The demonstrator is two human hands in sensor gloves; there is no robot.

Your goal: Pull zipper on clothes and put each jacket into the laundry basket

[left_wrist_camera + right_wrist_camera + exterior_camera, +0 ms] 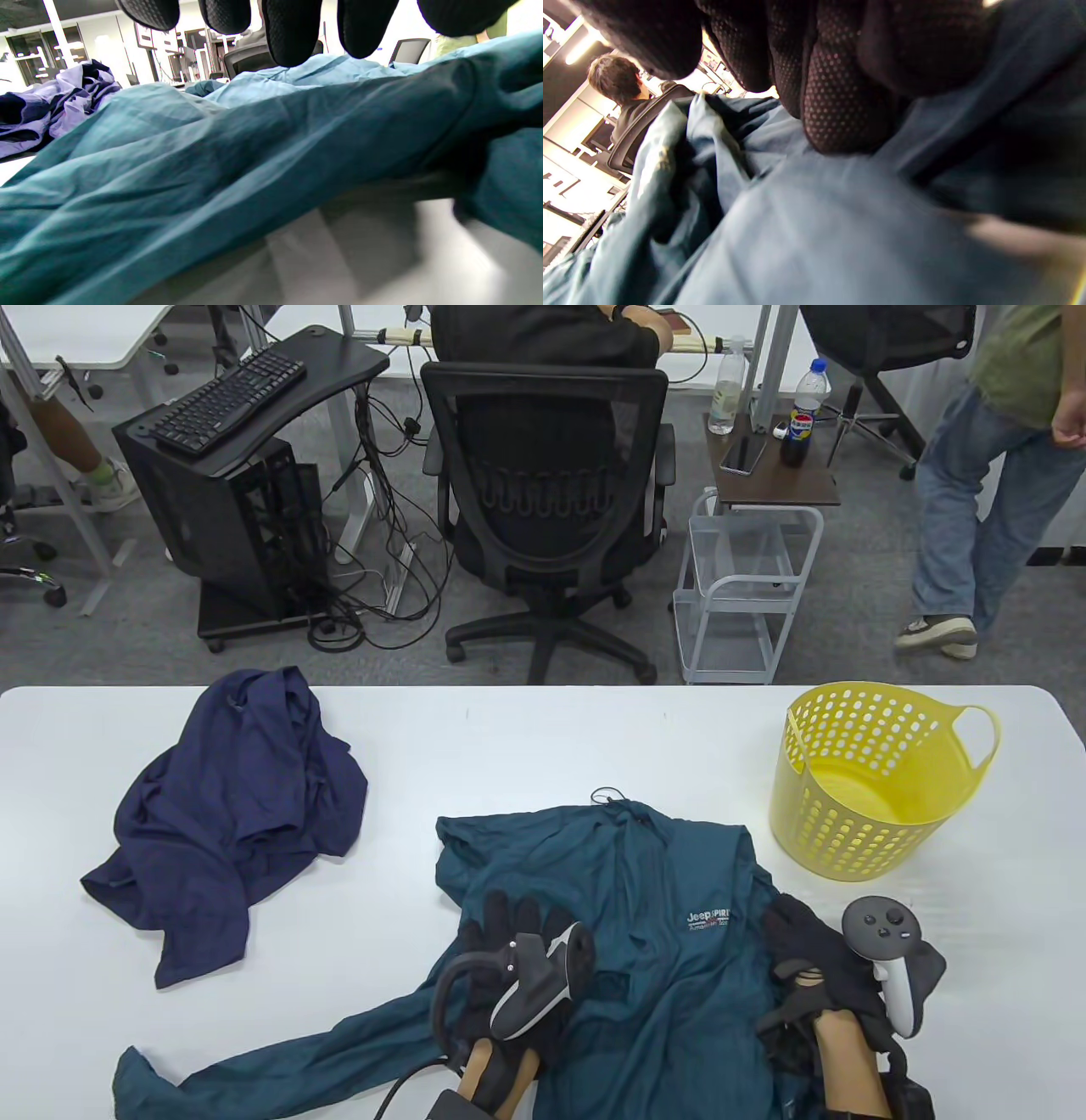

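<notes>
Teal jacket (645,950) lies spread front-up at the near middle of the white table (526,729), one sleeve trailing toward the near left corner; the navy jacket (237,806) sits crumpled well apart at the left, and the yellow laundry basket (874,780) stands at the far right, nothing visible inside. The step in hand looks like getting the teal front laid out for its zipper. To do it well, the two front edges should be brought flat and parallel, the hem end held down by one hand, and the slider found before any pulling; the slider cannot be made out in these views. Left hand (517,959) lies palm-down on the jacket's left side, its fingers (292,34) straight and spread, hovering at or just touching the cloth, gripping nothing. Right hand (814,959) rests at the jacket's right edge, knuckles up, tracker tilted outward. In the right wrist view its fingertips (840,106) curl down against the teal cloth with a fold running beneath them, so it appears to be holding that edge bunched, though the pinch itself is hidden.
</notes>
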